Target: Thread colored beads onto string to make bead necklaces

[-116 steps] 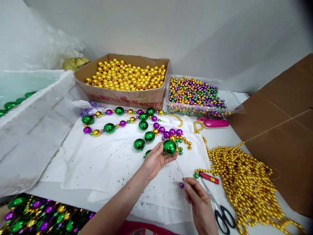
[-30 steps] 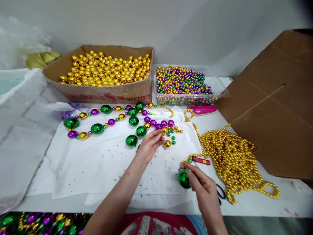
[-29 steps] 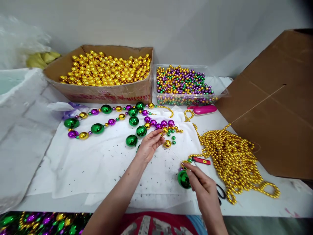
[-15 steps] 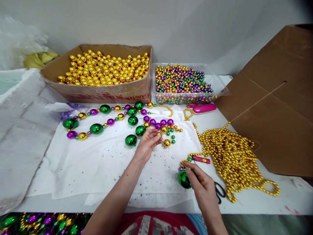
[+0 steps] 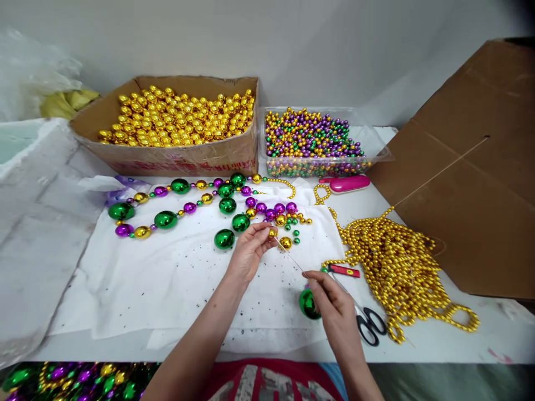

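A left hand [image 5: 251, 248] pinches a gold bead [image 5: 272, 233] where it meets a thin line [image 5: 288, 254] gripped by the right hand [image 5: 334, 298]. A large green bead [image 5: 308, 303] beside the right hand appears already threaded. Purple beads [image 5: 270, 214] lie nearby on white cloth [image 5: 188, 278], seemingly unstrung; farther left stretches a strand [image 5: 166, 219], apparently largely done.

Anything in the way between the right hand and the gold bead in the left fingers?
Nothing visible. Only a thin strand spans from the right hand to the held bead in the left hand; a loose gold bead lies close by.
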`<action>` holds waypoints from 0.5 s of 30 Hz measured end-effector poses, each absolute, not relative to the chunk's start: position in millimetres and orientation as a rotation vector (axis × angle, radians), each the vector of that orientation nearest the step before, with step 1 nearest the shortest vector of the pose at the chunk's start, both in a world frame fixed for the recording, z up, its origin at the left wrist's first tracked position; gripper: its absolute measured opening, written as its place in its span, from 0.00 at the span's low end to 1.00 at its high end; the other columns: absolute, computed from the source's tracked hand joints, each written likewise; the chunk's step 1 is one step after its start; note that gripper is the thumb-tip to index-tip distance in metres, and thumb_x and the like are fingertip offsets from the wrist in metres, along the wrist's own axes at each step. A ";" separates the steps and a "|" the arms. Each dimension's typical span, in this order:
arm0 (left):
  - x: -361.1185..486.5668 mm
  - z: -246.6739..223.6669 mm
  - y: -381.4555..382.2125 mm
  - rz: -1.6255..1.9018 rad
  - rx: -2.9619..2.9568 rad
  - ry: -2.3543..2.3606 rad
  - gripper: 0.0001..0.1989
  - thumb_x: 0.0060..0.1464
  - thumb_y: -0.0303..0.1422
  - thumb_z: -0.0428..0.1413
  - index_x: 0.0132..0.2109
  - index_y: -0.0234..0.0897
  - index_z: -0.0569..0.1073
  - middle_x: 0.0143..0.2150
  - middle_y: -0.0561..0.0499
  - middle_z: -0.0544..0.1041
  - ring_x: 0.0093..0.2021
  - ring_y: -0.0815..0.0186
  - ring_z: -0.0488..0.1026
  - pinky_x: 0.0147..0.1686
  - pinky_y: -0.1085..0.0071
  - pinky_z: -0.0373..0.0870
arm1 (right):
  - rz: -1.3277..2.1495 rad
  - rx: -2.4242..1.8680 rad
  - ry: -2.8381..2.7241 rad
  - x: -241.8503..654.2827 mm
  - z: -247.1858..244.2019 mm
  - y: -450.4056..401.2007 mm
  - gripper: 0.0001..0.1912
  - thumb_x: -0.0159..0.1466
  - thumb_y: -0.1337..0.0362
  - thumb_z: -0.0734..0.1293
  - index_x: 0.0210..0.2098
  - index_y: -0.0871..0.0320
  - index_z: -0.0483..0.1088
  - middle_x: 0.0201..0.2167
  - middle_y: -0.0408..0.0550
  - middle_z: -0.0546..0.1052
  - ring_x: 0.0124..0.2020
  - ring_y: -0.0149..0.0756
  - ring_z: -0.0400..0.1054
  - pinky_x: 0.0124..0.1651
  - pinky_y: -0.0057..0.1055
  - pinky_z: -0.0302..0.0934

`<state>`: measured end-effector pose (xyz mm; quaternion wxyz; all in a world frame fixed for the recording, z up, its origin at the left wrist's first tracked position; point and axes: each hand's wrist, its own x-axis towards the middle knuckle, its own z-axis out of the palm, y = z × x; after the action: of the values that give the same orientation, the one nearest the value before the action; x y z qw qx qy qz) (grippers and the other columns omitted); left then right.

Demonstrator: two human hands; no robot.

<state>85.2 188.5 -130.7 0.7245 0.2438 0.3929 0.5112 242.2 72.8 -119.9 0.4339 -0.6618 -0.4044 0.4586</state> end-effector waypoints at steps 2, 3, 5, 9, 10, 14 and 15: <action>89.9 -128.7 184.2 1.080 0.526 0.835 0.16 0.49 0.31 0.62 0.46 0.34 0.71 0.38 0.46 0.78 0.35 0.67 0.75 0.38 0.70 0.71 | 1.171 -1.613 -0.988 236.4 -124.1 79.8 0.13 0.64 0.54 0.61 0.36 0.56 0.69 0.24 0.40 0.65 0.25 0.31 0.58 0.28 0.27 0.53; 91.8 -127.3 182.2 1.052 0.534 0.817 0.15 0.50 0.31 0.62 0.45 0.34 0.71 0.38 0.47 0.78 0.36 0.67 0.75 0.38 0.70 0.71 | 1.183 -1.587 -0.986 234.4 -126.4 84.3 0.12 0.64 0.54 0.61 0.34 0.56 0.67 0.22 0.39 0.62 0.23 0.30 0.55 0.26 0.27 0.51; 94.1 -123.4 178.6 1.016 0.579 0.801 0.10 0.51 0.31 0.61 0.41 0.34 0.72 0.36 0.47 0.79 0.37 0.66 0.75 0.39 0.69 0.71 | 1.190 -1.552 -1.031 233.4 -129.5 93.7 0.11 0.65 0.55 0.61 0.31 0.56 0.65 0.21 0.37 0.59 0.22 0.29 0.54 0.25 0.27 0.50; 93.7 -111.3 174.8 1.066 0.800 0.880 0.08 0.54 0.34 0.58 0.35 0.32 0.76 0.40 0.44 0.80 0.44 0.60 0.75 0.47 0.64 0.69 | 0.986 -1.604 -1.292 242.1 -121.8 108.4 0.09 0.65 0.58 0.61 0.38 0.55 0.69 0.33 0.44 0.72 0.35 0.35 0.65 0.35 0.30 0.57; 93.3 -107.6 174.2 1.072 0.867 0.885 0.10 0.56 0.35 0.57 0.36 0.32 0.77 0.42 0.43 0.79 0.47 0.59 0.75 0.50 0.63 0.68 | 0.908 -1.608 -1.338 244.3 -117.5 111.0 0.10 0.66 0.59 0.60 0.41 0.54 0.70 0.40 0.46 0.73 0.42 0.37 0.65 0.39 0.31 0.58; 91.9 -92.9 172.6 1.055 1.037 0.836 0.15 0.60 0.37 0.51 0.43 0.34 0.78 0.48 0.43 0.78 0.52 0.58 0.72 0.57 0.59 0.63 | 0.910 -1.478 -1.361 243.2 -106.7 118.6 0.18 0.65 0.60 0.61 0.54 0.51 0.65 0.52 0.49 0.70 0.52 0.40 0.63 0.44 0.33 0.60; 90.8 -89.7 172.7 1.067 1.054 0.833 0.15 0.61 0.37 0.50 0.43 0.34 0.79 0.49 0.43 0.77 0.53 0.58 0.71 0.58 0.59 0.62 | 0.976 -1.451 -1.349 241.5 -107.3 119.7 0.18 0.64 0.60 0.62 0.54 0.51 0.65 0.50 0.49 0.71 0.49 0.40 0.65 0.41 0.32 0.60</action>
<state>90.8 172.7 -89.7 0.6541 0.4649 0.3673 0.4703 241.5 119.7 -107.3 0.4497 -0.5869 -0.5453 0.3948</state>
